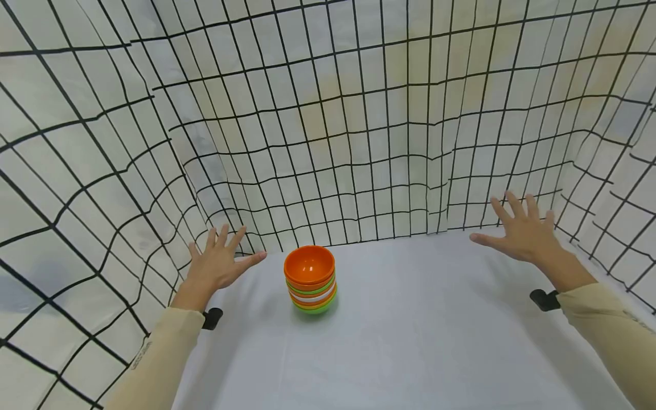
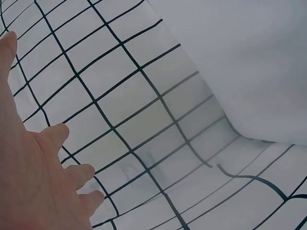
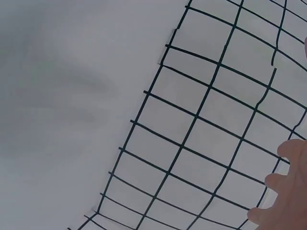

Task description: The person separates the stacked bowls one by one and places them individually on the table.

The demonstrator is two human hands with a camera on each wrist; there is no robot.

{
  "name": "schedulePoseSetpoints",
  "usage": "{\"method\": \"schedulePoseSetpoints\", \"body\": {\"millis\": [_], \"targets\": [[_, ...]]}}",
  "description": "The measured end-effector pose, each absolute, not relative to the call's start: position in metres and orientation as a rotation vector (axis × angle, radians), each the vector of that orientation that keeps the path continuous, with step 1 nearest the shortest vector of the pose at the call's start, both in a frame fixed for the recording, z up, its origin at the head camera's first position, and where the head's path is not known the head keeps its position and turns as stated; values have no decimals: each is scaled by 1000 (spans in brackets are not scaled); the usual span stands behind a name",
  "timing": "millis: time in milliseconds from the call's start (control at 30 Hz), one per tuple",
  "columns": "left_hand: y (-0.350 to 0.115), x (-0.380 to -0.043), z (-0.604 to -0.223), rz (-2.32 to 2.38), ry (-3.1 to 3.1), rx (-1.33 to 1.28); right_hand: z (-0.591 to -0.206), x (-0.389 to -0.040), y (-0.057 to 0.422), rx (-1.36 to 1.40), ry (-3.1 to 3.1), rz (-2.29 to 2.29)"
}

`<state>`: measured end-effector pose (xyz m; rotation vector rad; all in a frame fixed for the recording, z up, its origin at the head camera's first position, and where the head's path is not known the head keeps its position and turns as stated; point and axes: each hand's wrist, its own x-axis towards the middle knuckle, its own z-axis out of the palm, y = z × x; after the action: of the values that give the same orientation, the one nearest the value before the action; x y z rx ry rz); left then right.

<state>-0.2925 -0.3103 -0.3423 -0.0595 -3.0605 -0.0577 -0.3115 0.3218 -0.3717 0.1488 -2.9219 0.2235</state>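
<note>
A stack of nested bowls (image 1: 310,267) in orange, green and white stands on the white table, left of the middle in the head view, with an orange bowl on top. To the left of the stack, my left hand (image 1: 217,265) is spread with straight fingers, its thumb pointing toward the bowls and apart from them. Far over on the right, my right hand (image 1: 525,233) is held over the table with its fingers spread. Both hands hold nothing. Only part of the left palm (image 2: 33,177) and of the right fingers (image 3: 283,187) shows in the wrist views.
White walls with a black grid (image 1: 328,131) enclose the table (image 1: 410,330) at the back and on both sides. Each hand is close to its side wall. A dark strap piece (image 1: 212,319) sits at the left wrist, another (image 1: 544,300) at the right.
</note>
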Motion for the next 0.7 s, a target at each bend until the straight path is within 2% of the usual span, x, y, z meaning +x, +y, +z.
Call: {"method": "schedulePoseSetpoints", "body": {"millis": [267, 700], "targets": [[-298, -282, -340, -242, -2956, -112, -370, -306, 289, 232, -2917, 299], [-261, -256, -356, -935, -2293, -130, -382, -285, 183, 584, -2725, 1039]]}}
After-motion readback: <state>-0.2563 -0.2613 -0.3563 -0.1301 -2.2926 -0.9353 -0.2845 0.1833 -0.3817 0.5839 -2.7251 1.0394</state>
